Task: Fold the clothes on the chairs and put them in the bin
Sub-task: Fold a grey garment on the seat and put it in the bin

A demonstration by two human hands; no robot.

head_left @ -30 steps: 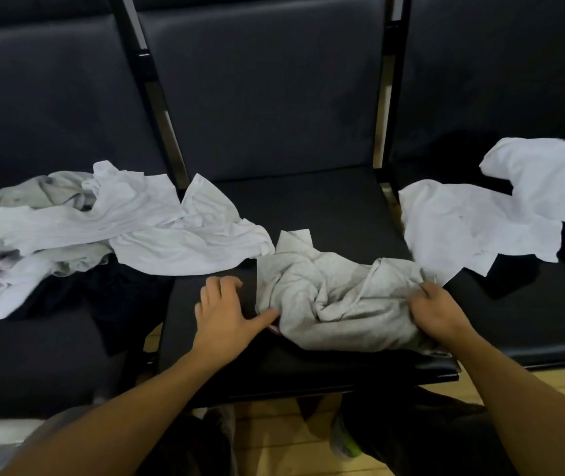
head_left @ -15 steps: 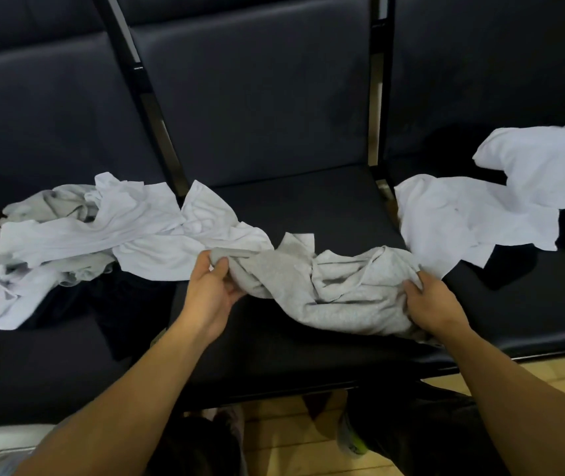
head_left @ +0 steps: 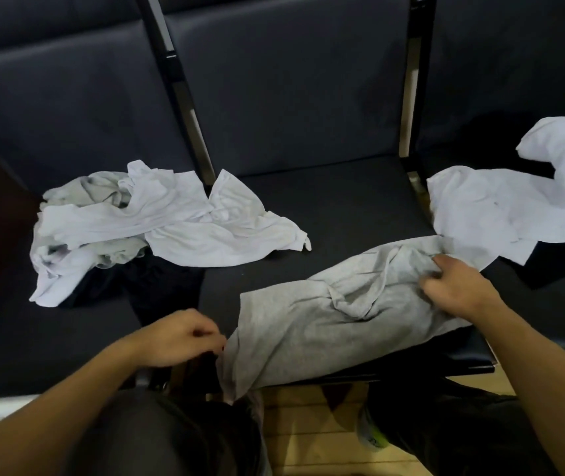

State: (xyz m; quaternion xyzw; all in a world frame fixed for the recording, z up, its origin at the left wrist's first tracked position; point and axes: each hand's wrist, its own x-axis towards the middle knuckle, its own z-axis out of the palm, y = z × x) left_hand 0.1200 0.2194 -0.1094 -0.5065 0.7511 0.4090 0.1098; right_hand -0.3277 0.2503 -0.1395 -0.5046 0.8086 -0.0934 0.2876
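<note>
A grey garment (head_left: pixel 325 314) lies stretched across the middle chair seat (head_left: pixel 336 207), its near corner hanging over the front edge. My left hand (head_left: pixel 178 338) pinches that near-left corner at the seat's front. My right hand (head_left: pixel 452 286) grips the garment's bunched right end. A heap of white and pale grey clothes (head_left: pixel 143 221) lies over the left seat and the gap between chairs. A white garment (head_left: pixel 514 207) is spread on the right seat. No bin is in view.
Dark clothing (head_left: pixel 157 286) lies under the left heap, and another dark piece (head_left: pixel 555 266) sits under the white garment on the right. The dark chair backs rise behind. My knees and a wooden floor (head_left: pixel 308 427) show below the seat edge.
My left hand pulled the grey garment's left end down toward the seat's front edge, drawing the crumpled cloth out flatter and longer. My right hand kept hold of the right end.
</note>
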